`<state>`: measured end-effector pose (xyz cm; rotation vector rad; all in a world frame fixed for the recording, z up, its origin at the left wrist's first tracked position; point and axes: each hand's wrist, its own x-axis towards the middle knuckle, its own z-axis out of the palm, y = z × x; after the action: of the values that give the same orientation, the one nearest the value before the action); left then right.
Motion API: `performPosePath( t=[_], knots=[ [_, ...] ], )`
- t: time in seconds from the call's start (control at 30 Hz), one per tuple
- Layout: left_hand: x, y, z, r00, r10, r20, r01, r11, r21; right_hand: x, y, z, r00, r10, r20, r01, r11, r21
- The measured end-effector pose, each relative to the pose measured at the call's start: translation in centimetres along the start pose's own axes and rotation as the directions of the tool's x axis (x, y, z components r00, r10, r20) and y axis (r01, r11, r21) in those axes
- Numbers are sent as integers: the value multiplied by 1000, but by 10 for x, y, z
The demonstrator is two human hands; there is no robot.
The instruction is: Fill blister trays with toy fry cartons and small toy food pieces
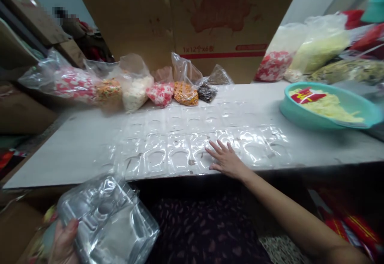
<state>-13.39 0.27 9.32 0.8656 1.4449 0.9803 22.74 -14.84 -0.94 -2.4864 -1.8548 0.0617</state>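
Note:
My left hand (64, 240), low at the left, grips a stack of clear plastic trays (111, 220) with moulded hollows. The stack is tilted in front of the table's near edge. My right hand (225, 158) lies palm down with fingers spread over clear plastic trays (180, 158) set out in rows on the white table (75, 144). Its fingers seem to rest on one tray near the front edge. The hollows of the laid-out trays show no contents.
Behind the trays stand several clear bags, among them a red-and-white one (75, 86), an orange one (185, 94) and a dark one (207, 92). A turquoise basin (318, 120) with pale yellow pieces and a red packet (307, 95) sits right. A large cardboard box (168, 20) rises behind.

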Motion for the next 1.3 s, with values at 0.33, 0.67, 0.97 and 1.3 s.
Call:
performPosePath(
  t=[0.33,0.67,0.97,1.3],
  knots=[
    [16,-8,-28,999,1,-45,-11,972,-233,61,-72,-4,958,-273,-91,280,956,83],
    [30,-8,-60,994,-8,-110,-23,961,-275,134,-158,4,918,-381,-108,395,870,295],
    [31,9,-13,982,158,106,-119,945,-304,106,-296,-72,861,-484,-157,148,-58,987],
    [16,-5,40,964,56,262,-58,998,-1,73,-222,-58,938,-298,-175,155,-92,984]
  ],
)
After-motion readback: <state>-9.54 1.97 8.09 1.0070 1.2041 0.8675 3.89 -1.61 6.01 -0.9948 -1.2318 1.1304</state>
